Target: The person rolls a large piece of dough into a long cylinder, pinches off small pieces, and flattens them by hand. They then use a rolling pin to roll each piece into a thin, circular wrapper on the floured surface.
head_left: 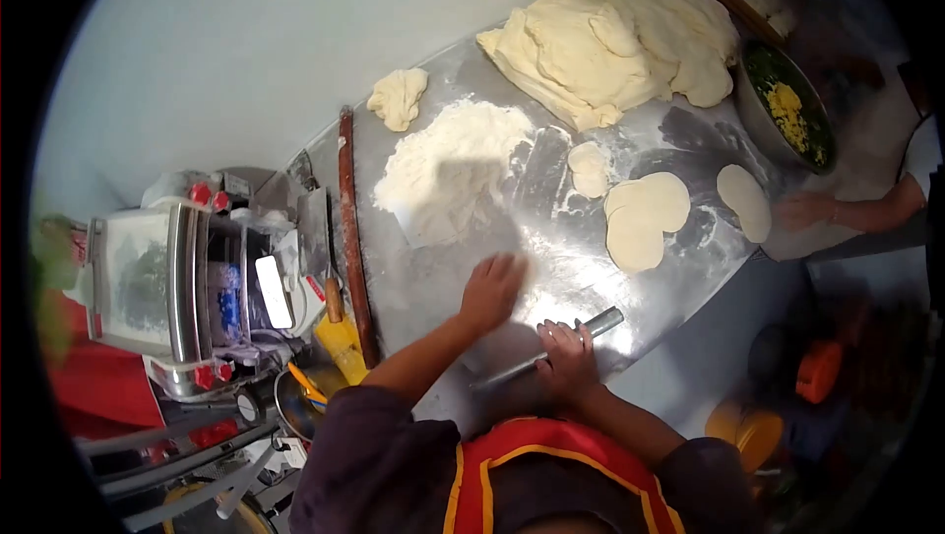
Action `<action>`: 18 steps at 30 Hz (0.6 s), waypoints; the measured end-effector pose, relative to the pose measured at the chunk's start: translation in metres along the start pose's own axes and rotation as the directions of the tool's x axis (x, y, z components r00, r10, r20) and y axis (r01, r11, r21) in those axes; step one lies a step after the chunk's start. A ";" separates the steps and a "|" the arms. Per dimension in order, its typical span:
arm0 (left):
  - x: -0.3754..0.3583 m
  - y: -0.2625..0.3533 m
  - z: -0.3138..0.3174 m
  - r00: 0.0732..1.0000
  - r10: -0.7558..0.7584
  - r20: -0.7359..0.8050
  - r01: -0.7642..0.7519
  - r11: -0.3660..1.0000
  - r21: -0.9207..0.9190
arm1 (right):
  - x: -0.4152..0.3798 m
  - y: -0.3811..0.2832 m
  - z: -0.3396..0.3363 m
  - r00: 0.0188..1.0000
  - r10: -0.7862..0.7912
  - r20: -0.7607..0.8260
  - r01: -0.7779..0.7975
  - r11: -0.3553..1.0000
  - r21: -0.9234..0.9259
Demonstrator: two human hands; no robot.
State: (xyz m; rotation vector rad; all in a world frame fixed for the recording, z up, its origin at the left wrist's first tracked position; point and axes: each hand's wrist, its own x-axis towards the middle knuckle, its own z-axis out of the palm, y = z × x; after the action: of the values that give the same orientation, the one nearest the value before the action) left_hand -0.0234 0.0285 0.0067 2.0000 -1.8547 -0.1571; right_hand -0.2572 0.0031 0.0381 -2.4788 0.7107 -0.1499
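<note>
Over the metal table [404,268], my left hand [495,290] hovers just below the flour pile [443,165], its fingertips smeared by motion. Closer to the front edge, my right hand [569,357] is wrapped round a grey metal rolling pin [603,321] that lies slantwise. Flat dough rounds [640,219] overlap to the upper right of my hands. Left of them lie two small dough pieces [589,170], and another flat round [743,202] is farther right. A large dough mass [610,47] spreads across the back, with a smaller lump [398,99] to its left.
A co-worker's hand [807,210] reaches in from the right, below a bowl of green and yellow filling [787,106]. A long reddish stick [348,229] borders the table's left side. Beyond it are a cleaver [315,234], a white phone [274,292] and a metal machine [148,278].
</note>
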 end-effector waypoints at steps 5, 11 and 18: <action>-0.038 0.013 0.004 0.993 -0.064 -0.097 0.050 0.989 -0.137 | -0.001 -0.006 0.004 1.000 -0.006 -0.021 0.005 0.998 -0.061; 0.003 0.026 0.011 0.998 -0.063 0.022 0.063 0.998 -0.007 | -0.006 0.009 0.020 0.999 -0.035 -0.034 0.033 0.997 -0.071; 0.023 0.035 0.013 0.993 -0.121 0.004 0.121 0.993 -0.005 | -0.004 0.000 0.011 0.997 -0.060 -0.048 0.053 0.988 -0.143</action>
State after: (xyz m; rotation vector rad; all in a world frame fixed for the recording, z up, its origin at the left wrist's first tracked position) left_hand -0.0581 0.0022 0.0121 2.1104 -1.7341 -0.2002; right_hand -0.2576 0.0102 0.0290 -2.6403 0.6945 -0.1919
